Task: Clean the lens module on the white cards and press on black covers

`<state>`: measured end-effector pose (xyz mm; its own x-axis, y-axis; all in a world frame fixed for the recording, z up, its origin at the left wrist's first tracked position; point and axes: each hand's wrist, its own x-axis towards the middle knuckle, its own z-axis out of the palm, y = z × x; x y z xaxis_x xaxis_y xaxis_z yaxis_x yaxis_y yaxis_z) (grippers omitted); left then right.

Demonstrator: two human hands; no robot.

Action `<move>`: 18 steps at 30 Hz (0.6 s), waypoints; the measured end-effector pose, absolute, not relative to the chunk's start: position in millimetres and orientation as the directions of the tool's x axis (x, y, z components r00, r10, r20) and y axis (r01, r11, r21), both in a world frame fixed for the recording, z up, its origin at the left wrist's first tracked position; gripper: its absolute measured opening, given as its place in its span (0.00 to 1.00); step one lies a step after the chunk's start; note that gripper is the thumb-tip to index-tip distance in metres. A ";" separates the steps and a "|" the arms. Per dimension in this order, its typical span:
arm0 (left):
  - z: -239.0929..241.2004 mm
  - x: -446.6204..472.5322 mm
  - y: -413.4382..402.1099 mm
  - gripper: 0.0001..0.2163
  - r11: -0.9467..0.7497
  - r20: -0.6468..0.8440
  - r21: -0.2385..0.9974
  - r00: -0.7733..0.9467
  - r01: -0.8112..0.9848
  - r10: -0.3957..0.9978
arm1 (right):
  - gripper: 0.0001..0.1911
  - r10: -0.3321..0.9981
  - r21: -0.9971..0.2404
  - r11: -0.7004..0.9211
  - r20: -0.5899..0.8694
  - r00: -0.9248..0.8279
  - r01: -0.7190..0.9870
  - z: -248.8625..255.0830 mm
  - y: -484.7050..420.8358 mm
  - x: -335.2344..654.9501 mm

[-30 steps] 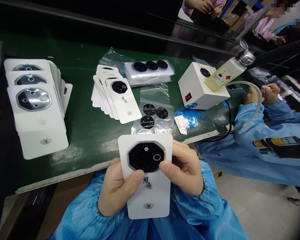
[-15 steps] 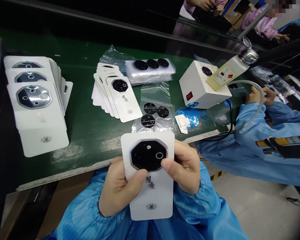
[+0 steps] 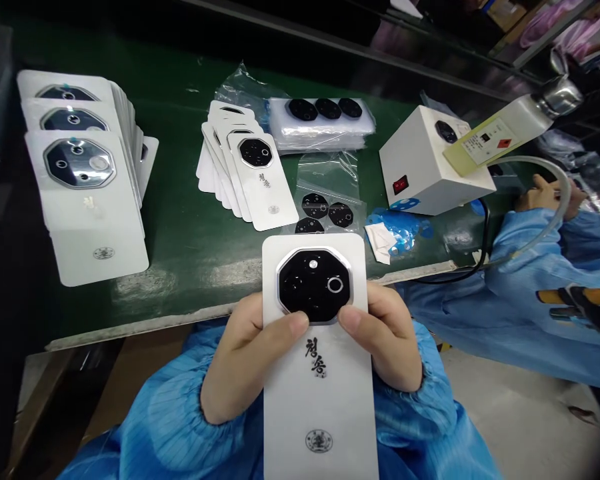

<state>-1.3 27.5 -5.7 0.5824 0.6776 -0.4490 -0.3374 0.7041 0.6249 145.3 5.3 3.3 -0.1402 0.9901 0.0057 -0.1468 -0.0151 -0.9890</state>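
I hold a white phone back cover (image 3: 320, 393) upright in front of me, over my lap. Its black octagonal camera lens (image 3: 314, 285) faces me. My left hand (image 3: 245, 360) grips the cover's left edge, thumb pressed on the lens's lower rim. My right hand (image 3: 387, 340) grips the right edge, thumb also on that rim. Both sleeves are blue.
On the green belt (image 3: 180, 220) lie a stack of covers with silver lens frames (image 3: 85, 193) at left, a fanned stack of finished covers (image 3: 247, 170), bags of black lenses (image 3: 325, 123), loose lenses (image 3: 327, 210), a white box with a red switch (image 3: 425, 173). A co-worker's blue sleeve (image 3: 540, 293) is at right.
The cover has come closer to me and higher in view. Both thumbs slid along the lens's lower rim toward each other. The view shifted so the belt items sit further right.
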 end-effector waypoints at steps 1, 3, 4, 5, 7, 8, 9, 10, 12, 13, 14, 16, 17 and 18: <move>-5.8 -1.4 27.4 0.11 0.712 -0.455 0.611 0.582 -0.347 0.674 | 0.11 0.991 -0.989 -0.024 -0.004 -0.136 -0.143 3.7 5.4 145.4; -6.8 -1.9 26.0 0.10 0.720 -0.468 0.574 0.565 -0.390 0.679 | 0.10 0.991 -0.990 -0.036 -0.017 -0.135 -0.135 4.3 6.3 146.0; -7.7 -2.5 24.8 0.10 0.715 -0.472 0.570 0.552 -0.404 0.688 | 0.09 0.991 -0.991 -0.040 -0.023 -0.135 -0.129 4.8 7.2 146.3; -9.0 -3.4 23.5 0.10 0.703 -0.473 0.583 0.534 -0.407 0.701 | 0.07 0.991 -0.992 -0.045 -0.029 -0.134 -0.117 5.4 8.2 146.6; -12.1 -5.4 20.9 0.11 0.664 -0.467 0.641 0.491 -0.385 0.736 | 0.05 0.992 -0.996 -0.039 -0.030 -0.125 -0.074 7.1 10.3 146.7; -13.5 -6.2 20.1 0.11 0.625 -0.432 0.689 0.483 -0.369 0.761 | 0.04 0.993 -0.999 -0.028 -0.022 -0.120 -0.046 8.1 11.3 146.5; -14.6 -6.7 19.8 0.11 0.578 -0.381 0.734 0.488 -0.357 0.785 | 0.04 0.994 -1.000 -0.012 -0.010 -0.113 -0.019 9.2 12.1 146.2; -15.2 -6.9 20.2 0.11 0.529 -0.317 0.770 0.506 -0.356 0.802 | 0.04 0.994 -1.000 0.010 0.010 -0.110 0.003 10.3 12.5 145.7; -15.4 -6.3 22.7 0.11 0.440 -0.186 0.815 0.548 -0.378 0.816 | 0.05 0.993 -0.998 0.056 0.052 -0.105 0.032 12.0 12.4 144.6; -15.1 -5.8 24.6 0.10 0.408 -0.138 0.828 0.565 -0.384 0.813 | 0.06 0.993 -0.996 0.072 0.067 -0.100 0.044 12.7 11.8 144.1; -14.8 -5.6 26.5 0.08 0.379 -0.107 0.841 0.569 -0.386 0.816 | 0.07 0.993 -0.995 0.082 0.076 -0.095 0.056 13.1 10.9 143.7; -14.8 -5.9 29.7 0.06 0.284 -0.032 0.887 0.566 -0.364 0.824 | 0.09 0.993 -0.994 0.081 0.075 -0.087 0.077 13.6 8.6 143.4; -15.1 -6.4 30.7 0.08 0.239 0.001 0.906 0.567 -0.349 0.824 | 0.09 0.994 -0.994 0.077 0.070 -0.085 0.083 13.7 7.6 143.5; -15.6 -7.1 31.1 0.09 0.207 0.022 0.920 0.572 -0.333 0.820 | 0.09 0.994 -0.994 0.074 0.067 -0.086 0.085 13.7 6.7 143.6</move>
<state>-7.1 31.1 -15.6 0.5716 0.8202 0.0224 -0.3333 0.2072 0.9198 143.6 6.7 13.7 -0.0861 0.9940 0.0669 0.0852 0.0743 -0.9936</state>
